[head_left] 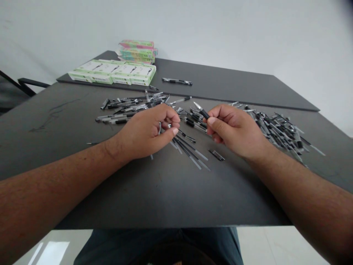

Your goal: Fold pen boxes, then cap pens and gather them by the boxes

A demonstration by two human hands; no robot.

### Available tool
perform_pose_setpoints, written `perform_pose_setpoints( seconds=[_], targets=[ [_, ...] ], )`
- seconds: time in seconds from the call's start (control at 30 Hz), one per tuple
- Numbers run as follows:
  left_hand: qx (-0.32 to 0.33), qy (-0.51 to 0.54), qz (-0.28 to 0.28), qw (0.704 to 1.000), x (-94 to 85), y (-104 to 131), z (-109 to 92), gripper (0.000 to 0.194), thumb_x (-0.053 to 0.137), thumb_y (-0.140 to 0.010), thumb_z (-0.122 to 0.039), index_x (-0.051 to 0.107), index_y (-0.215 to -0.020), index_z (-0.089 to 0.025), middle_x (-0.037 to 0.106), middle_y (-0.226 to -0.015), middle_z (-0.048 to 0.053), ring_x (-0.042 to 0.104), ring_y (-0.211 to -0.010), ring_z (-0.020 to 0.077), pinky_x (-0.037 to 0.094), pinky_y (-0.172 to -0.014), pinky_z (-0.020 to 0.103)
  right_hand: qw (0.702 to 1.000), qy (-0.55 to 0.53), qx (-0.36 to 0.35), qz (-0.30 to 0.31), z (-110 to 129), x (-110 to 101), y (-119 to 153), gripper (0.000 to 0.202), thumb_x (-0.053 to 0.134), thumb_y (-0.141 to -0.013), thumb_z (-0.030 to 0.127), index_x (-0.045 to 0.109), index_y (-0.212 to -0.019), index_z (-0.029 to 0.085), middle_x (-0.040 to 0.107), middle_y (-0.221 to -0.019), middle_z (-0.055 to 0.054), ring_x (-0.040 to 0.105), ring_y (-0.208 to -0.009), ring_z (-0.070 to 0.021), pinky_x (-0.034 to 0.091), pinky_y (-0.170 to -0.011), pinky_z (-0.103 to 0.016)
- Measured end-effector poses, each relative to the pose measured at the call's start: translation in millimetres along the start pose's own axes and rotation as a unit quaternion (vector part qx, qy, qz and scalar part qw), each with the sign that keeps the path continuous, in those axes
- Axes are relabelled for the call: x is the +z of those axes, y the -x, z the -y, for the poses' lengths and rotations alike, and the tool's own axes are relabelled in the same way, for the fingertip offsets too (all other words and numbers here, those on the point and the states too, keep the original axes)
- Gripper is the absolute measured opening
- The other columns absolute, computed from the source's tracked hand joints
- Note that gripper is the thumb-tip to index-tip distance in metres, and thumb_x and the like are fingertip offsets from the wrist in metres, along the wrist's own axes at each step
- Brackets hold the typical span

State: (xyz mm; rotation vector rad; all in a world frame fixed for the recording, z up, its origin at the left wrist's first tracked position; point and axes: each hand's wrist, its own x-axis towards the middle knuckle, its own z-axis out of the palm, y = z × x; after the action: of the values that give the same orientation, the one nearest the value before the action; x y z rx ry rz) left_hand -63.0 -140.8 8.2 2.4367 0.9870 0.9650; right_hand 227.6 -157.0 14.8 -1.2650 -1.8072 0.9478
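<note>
My right hand (233, 129) pinches a pen (203, 111) with a black grip, its silver tip pointing up and to the left. Facing it, my left hand (153, 130) is closed, thumb near the curled fingertips. A small pale bit shows between those fingers, too little to name. Below and beside the left hand, several thin ink refills (193, 152) fan out over the dark table. Two or so pen caps (217, 155) lie near the right hand. Behind the hands is a spread of pen parts (129, 106), clear barrels with black grips.
To the right lies a heap of pens (281, 132). Green and white boxes (113, 71) stand in a row at the back left, with pink and green packets (138, 50) stacked behind. A few pens (177, 81) rest on the raised dark board (220, 82).
</note>
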Motion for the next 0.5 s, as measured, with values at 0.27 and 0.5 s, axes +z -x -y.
perform_pose_setpoints(
  seconds=[0.27,0.5],
  targets=[
    [0.207,-0.118,0.124,0.963,16.7,0.2,3.6,0.027,0.060,-0.112,-0.024,0.086,-0.122,-0.022,0.082,-0.151,0.014,0.073,-0.146,0.0348,0.053,-0.130,0.057,0.998,0.006,-0.021,-0.061,-4.8,5.2,-2.4,0.016,0.068,-0.109,0.039,0.066,-0.099,0.027,0.074,-0.080,0.000,0.061,-0.055,-0.0167,0.045,-0.055,-0.035],
    [0.177,-0.141,0.179,0.957,27.0,3.7,1.1,0.038,0.061,-0.112,-0.029,0.083,-0.141,-0.017,0.082,-0.150,0.017,0.071,-0.146,0.0410,0.050,-0.132,0.067,0.997,0.029,-0.045,-0.055,-2.4,8.3,0.3,0.016,0.067,-0.109,0.037,0.069,-0.097,0.026,0.075,-0.081,-0.001,0.061,-0.058,-0.0171,0.046,-0.060,-0.037]
  ],
)
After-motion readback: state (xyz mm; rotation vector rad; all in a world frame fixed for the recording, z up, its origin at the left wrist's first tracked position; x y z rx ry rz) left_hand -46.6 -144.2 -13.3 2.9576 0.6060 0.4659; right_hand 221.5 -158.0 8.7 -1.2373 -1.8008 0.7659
